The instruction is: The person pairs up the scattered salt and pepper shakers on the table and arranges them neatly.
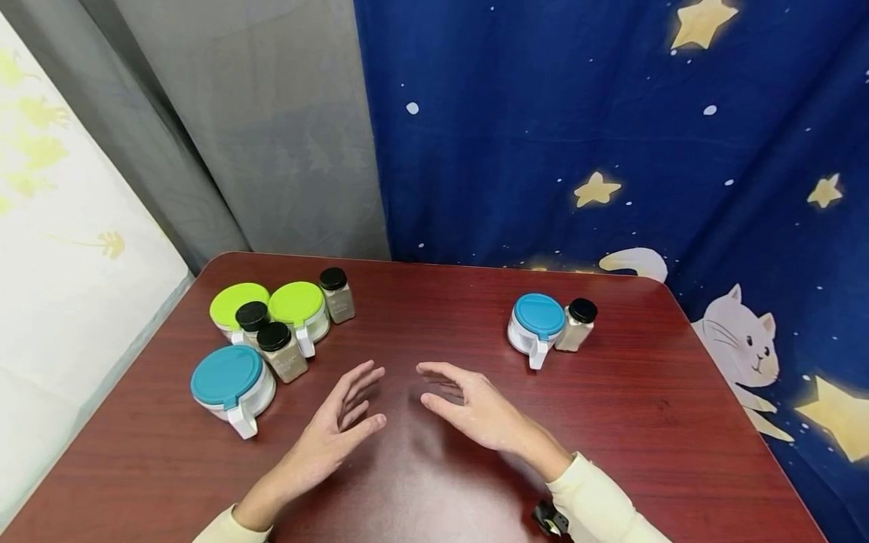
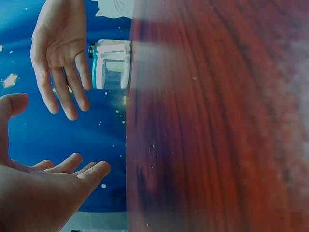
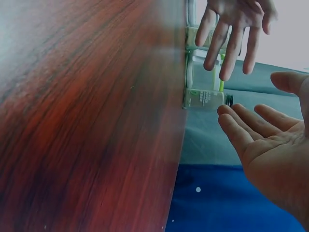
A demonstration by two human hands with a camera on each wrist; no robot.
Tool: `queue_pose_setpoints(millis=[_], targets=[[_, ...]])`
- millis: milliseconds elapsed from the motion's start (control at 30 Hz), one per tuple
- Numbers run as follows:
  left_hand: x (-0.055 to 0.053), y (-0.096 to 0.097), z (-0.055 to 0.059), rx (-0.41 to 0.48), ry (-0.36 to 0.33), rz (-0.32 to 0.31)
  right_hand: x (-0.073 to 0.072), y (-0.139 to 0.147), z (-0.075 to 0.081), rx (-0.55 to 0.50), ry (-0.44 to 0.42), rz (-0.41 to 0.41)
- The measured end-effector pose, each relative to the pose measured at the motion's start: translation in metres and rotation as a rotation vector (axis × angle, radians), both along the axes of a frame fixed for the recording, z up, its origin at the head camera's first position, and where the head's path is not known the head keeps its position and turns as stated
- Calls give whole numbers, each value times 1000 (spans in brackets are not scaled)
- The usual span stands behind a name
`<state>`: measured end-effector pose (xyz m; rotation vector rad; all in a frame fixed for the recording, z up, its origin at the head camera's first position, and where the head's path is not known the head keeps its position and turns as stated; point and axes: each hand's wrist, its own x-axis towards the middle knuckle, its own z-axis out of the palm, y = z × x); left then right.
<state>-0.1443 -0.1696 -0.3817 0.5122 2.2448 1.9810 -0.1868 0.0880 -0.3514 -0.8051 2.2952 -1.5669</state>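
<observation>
4 hdld jars (image 1: 297,303), 4 sm btls (image 1: 338,296)

Blue lids (image 1: 226,375), star-patterned navy curtain (image 1: 502,143)

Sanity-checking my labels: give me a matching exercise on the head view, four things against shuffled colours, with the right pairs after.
Things:
1. Right jar lid
2. Back-left jar lids
3. Right bottle cap
4. Table

Colours:
A. Black
B. Reddish brown
C. Blue
D. Green

Pairs: 1-C, 2-D, 3-A, 4-B
</observation>
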Motion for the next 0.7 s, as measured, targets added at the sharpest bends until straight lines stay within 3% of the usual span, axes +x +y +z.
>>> queue_pose_setpoints(millis=[333,700], targets=[[4,-10,-1,-9,32,33,-11,-20,0,-6,-13,-3],[7,-20,-1,-11,16,61,-22,-44,0,-15,-13,-10]])
